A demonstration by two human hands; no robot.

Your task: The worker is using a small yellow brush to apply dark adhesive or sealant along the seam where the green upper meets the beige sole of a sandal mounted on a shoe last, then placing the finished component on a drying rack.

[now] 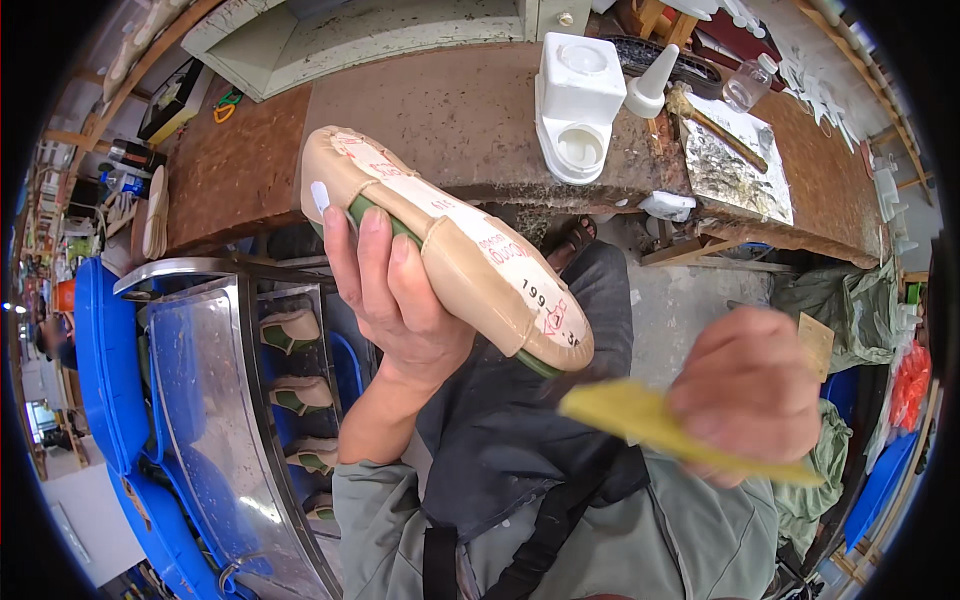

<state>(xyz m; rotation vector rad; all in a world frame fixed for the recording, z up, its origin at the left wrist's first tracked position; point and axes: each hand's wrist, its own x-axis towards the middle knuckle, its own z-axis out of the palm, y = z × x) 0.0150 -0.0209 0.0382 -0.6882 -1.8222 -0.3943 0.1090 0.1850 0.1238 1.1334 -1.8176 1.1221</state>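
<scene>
My left hand (405,290) is closed round a beige and green shoe upper (455,275) stretched over a last. Its underside is turned up, showing a pale insole board with red markings and beige edges folded over the rim. The toe slants down to the right. My right hand (745,390), smeared by motion, grips a flat yellow-handled tool (640,415). A dark blur, perhaps bristles, shows at the tool's end near the toe; whether it touches cannot be told.
Ahead stands a worn brown bench (420,130) with a white glue pot (578,105), a white nozzle cap (652,85), a hammer (725,135) and a clear bottle (750,82). A metal rack (215,400) with several similar shoes (300,395) is at left, beside blue bins (105,370).
</scene>
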